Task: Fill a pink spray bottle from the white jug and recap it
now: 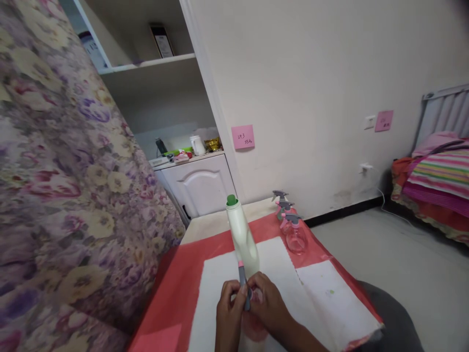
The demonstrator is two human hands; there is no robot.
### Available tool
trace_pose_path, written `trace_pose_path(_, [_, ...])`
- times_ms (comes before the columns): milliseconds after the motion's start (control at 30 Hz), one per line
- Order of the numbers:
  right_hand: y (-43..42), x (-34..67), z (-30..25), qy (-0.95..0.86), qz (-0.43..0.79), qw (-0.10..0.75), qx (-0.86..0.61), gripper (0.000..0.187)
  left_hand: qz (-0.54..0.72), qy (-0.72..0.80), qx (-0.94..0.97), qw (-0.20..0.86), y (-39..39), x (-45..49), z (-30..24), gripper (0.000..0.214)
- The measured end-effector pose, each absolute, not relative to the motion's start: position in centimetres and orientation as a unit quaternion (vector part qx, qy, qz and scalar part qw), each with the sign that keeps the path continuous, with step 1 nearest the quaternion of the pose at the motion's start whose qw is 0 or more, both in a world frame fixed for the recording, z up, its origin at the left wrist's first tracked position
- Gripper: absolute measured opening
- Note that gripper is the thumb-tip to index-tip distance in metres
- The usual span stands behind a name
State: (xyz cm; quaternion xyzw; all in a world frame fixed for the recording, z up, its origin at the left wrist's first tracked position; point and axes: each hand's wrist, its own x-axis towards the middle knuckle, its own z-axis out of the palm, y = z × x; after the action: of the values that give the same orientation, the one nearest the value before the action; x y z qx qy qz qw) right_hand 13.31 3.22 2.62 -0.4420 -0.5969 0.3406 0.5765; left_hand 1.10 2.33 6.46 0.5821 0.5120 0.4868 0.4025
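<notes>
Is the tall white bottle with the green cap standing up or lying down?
Standing up. The white bottle rests on its base on the table, green cap on top, just behind both hands.

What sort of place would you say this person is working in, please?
Most likely a room in a home, perhaps a bedroom: a bed piled with striped bedding stands at the right, a floral curtain hangs on the left, and a white cupboard with shelves is built into the wall.

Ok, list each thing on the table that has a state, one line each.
white bottle: upright, green cap on.
spray bottles: upright, clear pink, trigger heads fitted.
small spray bottle: gripped by both hands, grey trigger head at its top.
left hand: closed on the trigger head.
right hand: closed on it too.
</notes>
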Motion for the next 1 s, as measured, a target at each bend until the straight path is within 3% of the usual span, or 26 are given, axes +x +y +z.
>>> trace_pose_path(333, [3.0,13.4,2.3,-0.582,0.383,0.573,-0.432,0.006,0.49,0.52,0.572,0.403,2.1,1.6,7.0,0.036])
trace_pose_path(533, [2.2,13.5,2.4,-0.586,0.371,0.586,-0.42,0.026,0.488,0.533,0.565,0.399,2.2,1.3,6.5,0.037])
trace_pose_path(833, [2.8,12.8,2.3,-0.579,0.336,0.58,-0.464,0.016,0.485,0.524,0.562,0.418,1.7,1.2,7.4,0.037])
trace_pose_path(1000, [2.8,12.9,2.2,-0.593,0.323,0.58,-0.455,0.01,0.51,0.503,0.538,0.446,0.9,1.0,5.0,0.045])
